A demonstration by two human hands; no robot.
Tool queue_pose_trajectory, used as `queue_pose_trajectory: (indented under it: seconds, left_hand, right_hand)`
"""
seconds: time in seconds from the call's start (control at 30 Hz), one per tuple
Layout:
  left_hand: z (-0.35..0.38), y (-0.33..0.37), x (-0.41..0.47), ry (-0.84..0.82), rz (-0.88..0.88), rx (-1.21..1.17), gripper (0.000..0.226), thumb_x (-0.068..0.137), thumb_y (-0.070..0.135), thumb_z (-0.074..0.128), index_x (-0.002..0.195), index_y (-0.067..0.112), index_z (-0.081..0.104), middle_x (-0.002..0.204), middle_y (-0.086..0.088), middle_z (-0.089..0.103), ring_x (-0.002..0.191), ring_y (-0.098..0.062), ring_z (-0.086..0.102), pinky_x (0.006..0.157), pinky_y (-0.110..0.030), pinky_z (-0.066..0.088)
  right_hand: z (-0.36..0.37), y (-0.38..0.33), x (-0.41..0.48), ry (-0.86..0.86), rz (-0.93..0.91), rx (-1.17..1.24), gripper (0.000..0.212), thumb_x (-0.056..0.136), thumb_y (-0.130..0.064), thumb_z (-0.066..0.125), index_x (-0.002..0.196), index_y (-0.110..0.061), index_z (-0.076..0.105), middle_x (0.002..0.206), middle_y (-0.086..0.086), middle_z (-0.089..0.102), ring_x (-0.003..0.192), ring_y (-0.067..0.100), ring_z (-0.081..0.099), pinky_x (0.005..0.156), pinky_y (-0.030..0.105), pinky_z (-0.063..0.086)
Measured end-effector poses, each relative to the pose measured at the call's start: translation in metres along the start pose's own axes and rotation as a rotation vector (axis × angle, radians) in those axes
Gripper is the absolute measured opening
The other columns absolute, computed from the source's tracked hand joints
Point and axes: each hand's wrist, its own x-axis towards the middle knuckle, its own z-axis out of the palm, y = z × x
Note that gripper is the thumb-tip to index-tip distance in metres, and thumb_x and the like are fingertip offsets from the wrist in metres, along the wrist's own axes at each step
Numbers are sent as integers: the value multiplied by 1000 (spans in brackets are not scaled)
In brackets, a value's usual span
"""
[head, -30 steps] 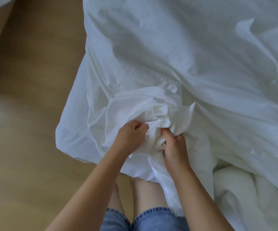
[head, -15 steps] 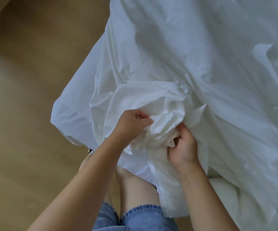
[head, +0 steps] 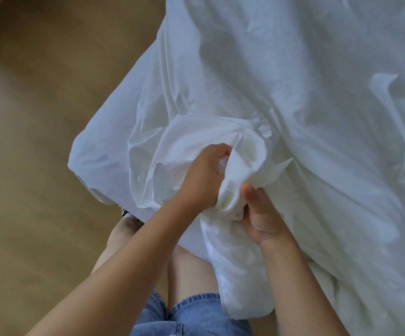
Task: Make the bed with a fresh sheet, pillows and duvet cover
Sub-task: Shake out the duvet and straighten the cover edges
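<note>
A white duvet cover [head: 293,81] lies crumpled over the bed and fills the right and upper part of the view. Its near corner is bunched into a thick wad [head: 242,173] in front of me. My left hand [head: 203,180] grips the wad from the left, fingers curled into the cloth. My right hand [head: 262,214] grips it from below and to the right, thumb pointing up along the folds. A loose flap [head: 240,287] of the cover hangs down over my legs. No pillows are in view.
Bare wooden floor [head: 39,166] lies to the left of the bed. The cover's left corner [head: 87,154] overhangs the floor. My legs in blue denim shorts [head: 191,316] stand close against the bed edge.
Both hands have gathered more cloth and closed tighter on the wad. My right hand has turned under it, thumb now up. The view has swung left, so the bed sits further right.
</note>
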Motion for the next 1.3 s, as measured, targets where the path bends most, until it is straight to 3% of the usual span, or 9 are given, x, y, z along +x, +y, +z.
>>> queue_pose_trajectory:
  seconds: [0.13, 0.23, 0.37, 0.63, 0.73, 0.9, 1.07, 1.17, 1.3]
  left_hand:
    - [2, -11, -13, 36, 70, 207, 50, 75, 36, 72, 120, 21, 58, 119, 4, 55, 111, -16, 50, 96, -33, 40]
    - [-3, -16, -28, 161, 7, 193, 38, 63, 57, 63, 89, 29, 57, 92, 16, 50, 90, -4, 49, 79, -12, 37]
    - [-13, -27, -38, 114, -119, 11, 57, 73, 71, 43, 58, 15, 38, 52, 12, 37, 52, -6, 36, 55, -19, 29]
    - [-23, -38, -5, -253, -759, 16, 44, 85, 60, 49, 88, 19, 66, 87, 1, 67, 82, -15, 61, 65, -26, 47]
    - [-23, -36, 12, -43, -586, -15, 26, 85, 35, 64, 76, 10, 64, 67, 0, 58, 64, -17, 52, 61, -27, 39]
    - [-35, -26, 36, 310, -197, 102, 46, 90, 27, 56, 54, 19, 29, 50, 6, 31, 49, -13, 31, 52, -31, 26]
    - [-13, -46, 4, 40, -197, 276, 25, 92, 33, 50, 87, 12, 62, 81, -2, 63, 76, -21, 57, 67, -32, 38]
    - [-4, -63, -22, -202, -301, 171, 48, 93, 43, 45, 139, 28, 41, 125, -2, 59, 115, -23, 53, 83, -21, 32]
    - [2, -79, -40, -302, -400, 136, 54, 87, 42, 58, 135, 23, 41, 128, 4, 55, 118, -15, 51, 97, -30, 42]
  right_hand:
    - [-6, -2, 1, 123, 74, 66, 30, 72, -20, 69, 100, -12, 73, 105, 12, 70, 101, 24, 66, 82, 31, 55]
    - [-13, -3, 1, 156, 127, 239, 42, 77, -20, 59, 113, -1, 65, 114, 19, 66, 105, 29, 65, 84, 35, 55]
    - [-19, -5, 2, 155, 164, 213, 53, 79, -25, 56, 125, 1, 56, 124, 21, 61, 117, 32, 57, 98, 41, 47]
    - [-17, -9, 6, -15, 207, -15, 43, 80, -36, 59, 116, -14, 65, 119, 7, 67, 114, 20, 61, 88, 26, 52]
    - [-13, -6, 4, 0, 198, 3, 33, 83, -36, 55, 104, -18, 73, 116, 5, 68, 112, 17, 62, 87, 25, 52]
    - [-3, 14, -12, 258, 150, -264, 23, 95, -29, 51, 101, -18, 70, 104, -4, 73, 102, 7, 65, 84, 17, 52]
    - [1, 22, -20, 256, 177, -501, 25, 95, -35, 49, 112, -25, 65, 108, -15, 69, 103, -3, 61, 81, 7, 47]
    - [2, 18, -29, 115, 189, -473, 44, 75, -52, 69, 113, -30, 61, 110, -18, 68, 105, -5, 60, 81, 7, 46]
    - [9, 26, -46, 127, 138, -886, 35, 73, -24, 80, 105, -24, 65, 101, -11, 69, 100, 3, 61, 89, 25, 47]
